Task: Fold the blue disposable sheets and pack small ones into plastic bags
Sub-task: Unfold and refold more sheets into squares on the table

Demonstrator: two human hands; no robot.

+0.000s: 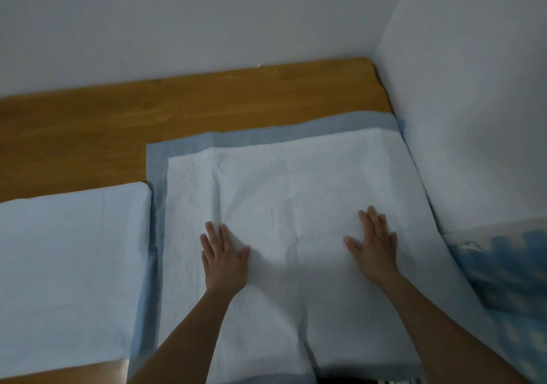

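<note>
Both forearms reach out so the left hand (225, 260) and right hand (373, 244) press flat, fingers straight, on the blue-bordered sheet (284, 194) spread over the wooden floor (88, 123); it looks light, limp and crease-prone, best pinched at corners

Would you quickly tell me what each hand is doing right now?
Left hand: open, flat on the blue sheet, holding nothing.
Right hand: open, flat on the same sheet, holding nothing.
</note>
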